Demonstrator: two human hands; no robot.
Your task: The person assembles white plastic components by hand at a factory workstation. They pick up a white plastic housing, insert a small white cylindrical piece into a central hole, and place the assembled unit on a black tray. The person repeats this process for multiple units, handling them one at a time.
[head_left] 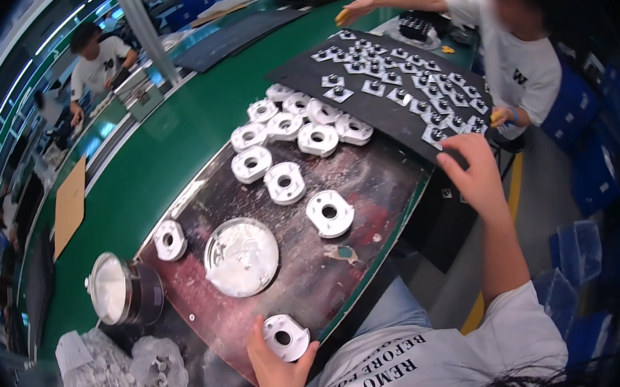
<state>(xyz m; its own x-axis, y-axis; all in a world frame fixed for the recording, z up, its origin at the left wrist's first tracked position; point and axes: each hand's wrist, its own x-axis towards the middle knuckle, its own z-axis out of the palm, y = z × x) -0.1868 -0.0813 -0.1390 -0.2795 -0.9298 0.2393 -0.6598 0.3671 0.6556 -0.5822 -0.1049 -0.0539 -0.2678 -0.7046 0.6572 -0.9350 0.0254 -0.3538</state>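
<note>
White part: a plastic ring piece (286, 337) sits at the near desk (173, 143) edge.
Left hand: its grip (274, 373) is clenched on that piece.
Dish: a round pale lid (242, 257) lies beyond.
Right hand: its grip (474, 168) pinches the black foam sheet (391, 105) corner.
Far: matching white pieces (297, 132) cluster beside it.

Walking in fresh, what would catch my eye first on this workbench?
Probably the cluster of white ring-shaped plastic parts spread across the dark, paste-smeared work mat at the middle. The left hand holds one such white part at the near edge, while the right hand reaches to the black foam sheet covered with rows of small grey components on the right. A round white-coated dish sits in front.
</note>
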